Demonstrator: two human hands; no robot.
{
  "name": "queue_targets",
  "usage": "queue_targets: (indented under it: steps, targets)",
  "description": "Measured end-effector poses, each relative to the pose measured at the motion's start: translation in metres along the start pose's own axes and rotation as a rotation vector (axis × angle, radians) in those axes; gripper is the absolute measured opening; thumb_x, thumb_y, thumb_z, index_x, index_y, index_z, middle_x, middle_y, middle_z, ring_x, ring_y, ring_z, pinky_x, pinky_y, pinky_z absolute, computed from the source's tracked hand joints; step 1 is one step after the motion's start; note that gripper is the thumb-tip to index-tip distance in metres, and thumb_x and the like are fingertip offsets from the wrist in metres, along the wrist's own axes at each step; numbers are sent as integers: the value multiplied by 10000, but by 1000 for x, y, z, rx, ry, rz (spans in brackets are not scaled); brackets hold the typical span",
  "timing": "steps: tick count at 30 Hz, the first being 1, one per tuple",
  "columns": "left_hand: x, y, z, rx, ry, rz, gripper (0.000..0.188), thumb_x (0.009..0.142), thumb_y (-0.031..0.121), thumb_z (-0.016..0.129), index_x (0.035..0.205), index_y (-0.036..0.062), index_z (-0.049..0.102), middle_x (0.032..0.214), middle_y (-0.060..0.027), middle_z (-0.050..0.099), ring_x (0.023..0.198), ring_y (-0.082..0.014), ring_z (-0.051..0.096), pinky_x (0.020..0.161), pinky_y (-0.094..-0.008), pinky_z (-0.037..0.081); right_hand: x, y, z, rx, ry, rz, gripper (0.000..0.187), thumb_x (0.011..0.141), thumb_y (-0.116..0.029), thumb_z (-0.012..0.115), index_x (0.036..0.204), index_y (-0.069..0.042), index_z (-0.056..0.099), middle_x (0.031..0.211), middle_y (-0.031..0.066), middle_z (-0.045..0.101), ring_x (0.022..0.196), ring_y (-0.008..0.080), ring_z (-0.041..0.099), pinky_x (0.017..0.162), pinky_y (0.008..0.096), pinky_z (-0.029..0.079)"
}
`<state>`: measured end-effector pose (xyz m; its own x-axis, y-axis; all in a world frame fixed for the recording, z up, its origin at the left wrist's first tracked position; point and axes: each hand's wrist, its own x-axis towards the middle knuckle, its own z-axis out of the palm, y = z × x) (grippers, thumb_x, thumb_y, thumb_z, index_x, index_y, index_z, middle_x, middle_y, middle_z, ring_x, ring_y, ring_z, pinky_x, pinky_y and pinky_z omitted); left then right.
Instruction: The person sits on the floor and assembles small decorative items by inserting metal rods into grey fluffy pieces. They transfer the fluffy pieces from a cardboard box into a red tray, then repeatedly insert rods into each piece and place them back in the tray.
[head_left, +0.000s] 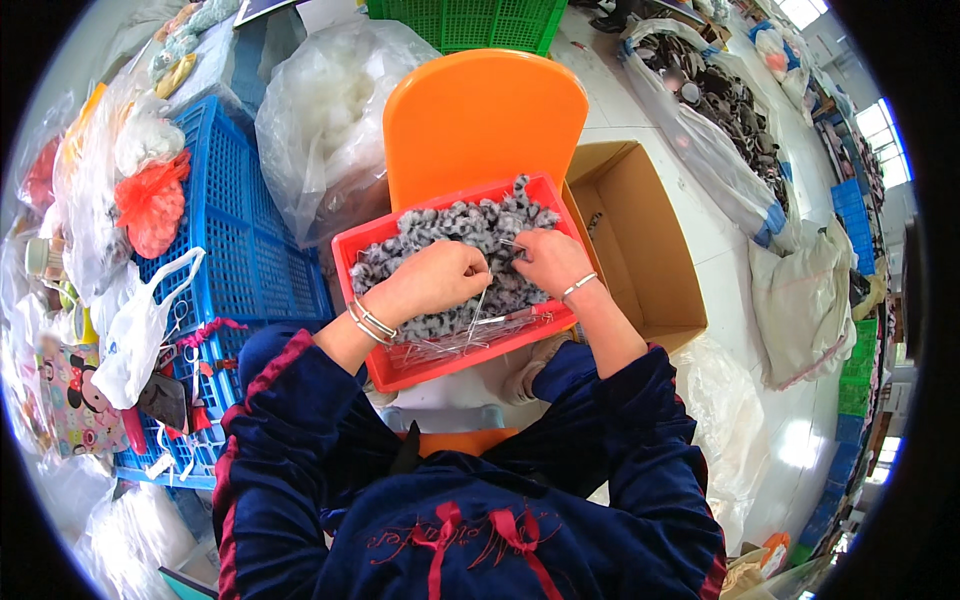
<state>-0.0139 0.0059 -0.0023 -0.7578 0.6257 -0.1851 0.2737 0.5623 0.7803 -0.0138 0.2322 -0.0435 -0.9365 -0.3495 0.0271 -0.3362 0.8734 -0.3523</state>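
Observation:
A red plastic tray holds many small fuzzy grey-and-black plush pieces. Thin pale strands, like wires or threads, lie along its near side. Above the plush, my left hand is closed in a pinch, and a thin white strand hangs from its fingertips. My right hand is also closed, just to the right, its fingertips low among the plush. A short thin pale bit shows beside those fingers, but what they grip is mostly hidden.
The tray rests against an orange chair. An open cardboard box stands to its right. On the left are a blue crate, hanging bags and scissors, and a clear bag of white stuffing. Beyond the chair is a green crate.

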Motion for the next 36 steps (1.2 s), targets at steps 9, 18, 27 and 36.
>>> queue_targets:
  steps: [9,18,27,36]
  targets:
    - [-3,13,1,-410,-181,-103,322,880,286,600,952,-10,703,758,-79,693,674,-154,632,665,-314,518,-15,-17,-60,984,234,289,165,888,-59,618,1037,-17,676,772,-46,600,624,-5,447,537,168,365]
    - [-1,28,10,-979,215,36,306,915,197,645,1177,38,628,758,43,579,641,-35,486,563,-201,389,-22,-61,-60,1482,130,236,126,877,1,638,989,-3,579,961,34,646,820,62,571,729,211,463]
    - [-2,11,-3,-967,332,-113,181,910,195,651,977,30,681,822,-44,691,631,-80,585,571,-216,460,-17,-57,-57,1121,156,211,122,967,-128,540,923,-14,549,844,15,594,769,70,534,706,230,443]
    - [-3,14,-11,-1143,396,-102,197,898,156,660,1065,52,642,977,-53,691,812,-117,659,631,-228,488,-21,-58,-57,897,145,51,188,955,-124,545,962,27,657,781,59,590,708,133,535,662,268,436]
